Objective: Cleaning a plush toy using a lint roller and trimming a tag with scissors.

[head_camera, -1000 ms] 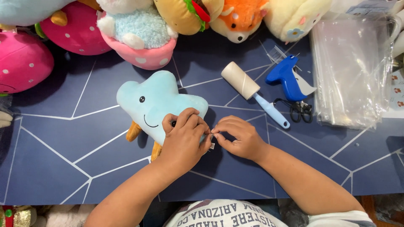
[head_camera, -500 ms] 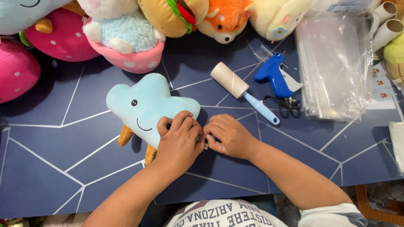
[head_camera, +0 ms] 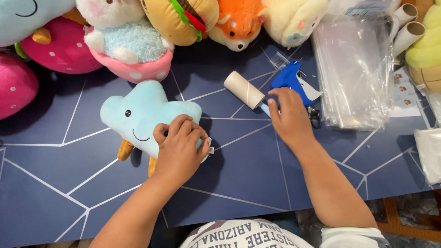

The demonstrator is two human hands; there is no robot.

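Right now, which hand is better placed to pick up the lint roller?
Right. The right hand already rests over the lint roller handle, beside the blue tagging gun. The left hand is busy pressing down on the light blue plush toy.

A stack of clear plastic bags (head_camera: pixel 356 73) lies far right; a small white tag (head_camera: pixel 211 149) juts from the blue plush (head_camera: pixel 142 115).

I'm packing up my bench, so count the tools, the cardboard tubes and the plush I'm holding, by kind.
Lint roller: 1
Blue tagging gun: 1
Small scissors: 1
Cardboard tubes: 2
Light blue plush under the left hand: 1
Total: 6
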